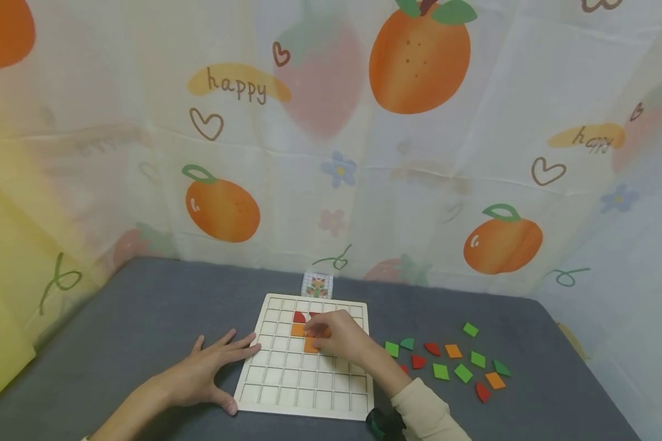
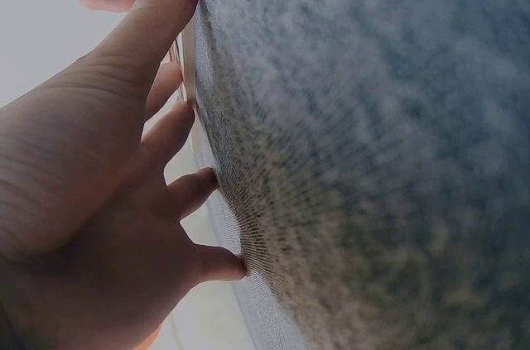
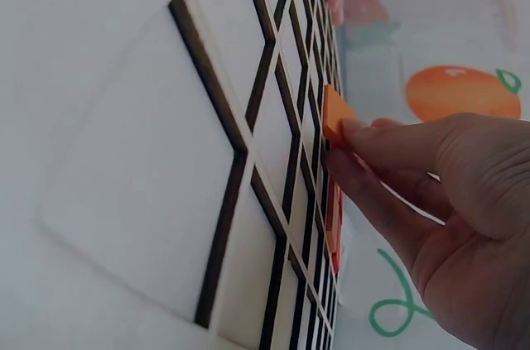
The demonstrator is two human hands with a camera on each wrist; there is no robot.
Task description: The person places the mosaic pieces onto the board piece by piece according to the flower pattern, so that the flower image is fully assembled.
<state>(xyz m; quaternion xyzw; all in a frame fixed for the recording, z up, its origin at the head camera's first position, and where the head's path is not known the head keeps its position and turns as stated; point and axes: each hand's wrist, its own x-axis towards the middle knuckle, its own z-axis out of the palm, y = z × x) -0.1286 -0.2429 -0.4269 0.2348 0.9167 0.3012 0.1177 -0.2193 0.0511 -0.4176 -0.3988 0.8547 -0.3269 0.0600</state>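
Observation:
A pale gridded board (image 1: 287,392) lies on the dark grey table. My left hand (image 1: 206,367) is at its left edge with fingers spread; the thumb and some fingertips touch the board's side. Over the upper middle of the grid, my right hand (image 1: 342,337) has curled fingers, and in the right wrist view its thumb and a finger pinch an orange square tile (image 3: 334,115) at the board surface. Beside that hand sit another orange square (image 1: 298,329) and a red quarter-round tile (image 1: 299,317). The hand partly hides more red and orange pieces.
Loose green squares (image 1: 441,371), red quarter-rounds (image 1: 482,392), orange squares (image 1: 495,380) and green quarter-rounds (image 1: 501,368) lie scattered right of the board. A small pattern card (image 1: 317,286) is behind the board. A fruit-print curtain (image 1: 331,202) hangs along the table's back.

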